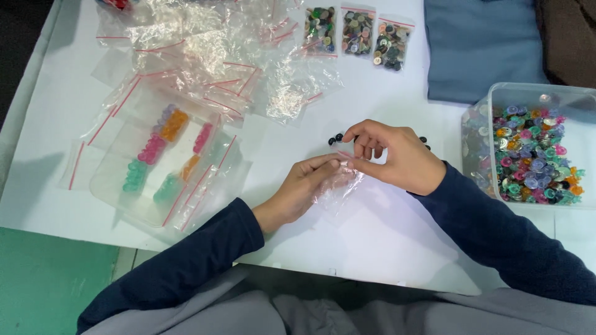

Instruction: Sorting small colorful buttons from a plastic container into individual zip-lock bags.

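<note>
My left hand (pixel 303 188) and my right hand (pixel 391 156) meet over the middle of the white table (pixel 385 242), both pinching the top edge of a small clear zip bag (pixel 340 190) that hangs between them. A few dark buttons (pixel 336 138) lie on the table just beyond my right fingers. What is inside the bag cannot be made out. Both sleeves are dark blue.
A clear tub (pixel 529 99) of mixed coloured buttons stands at the right. A clear tray (pixel 139 192) with rows of coloured buttons lies at the left under zip bags. Loose empty bags (pixel 205 56) pile at the back; three filled bags (pixel 357 31) lie beyond. Blue cloth (pixel 478 43) sits back right.
</note>
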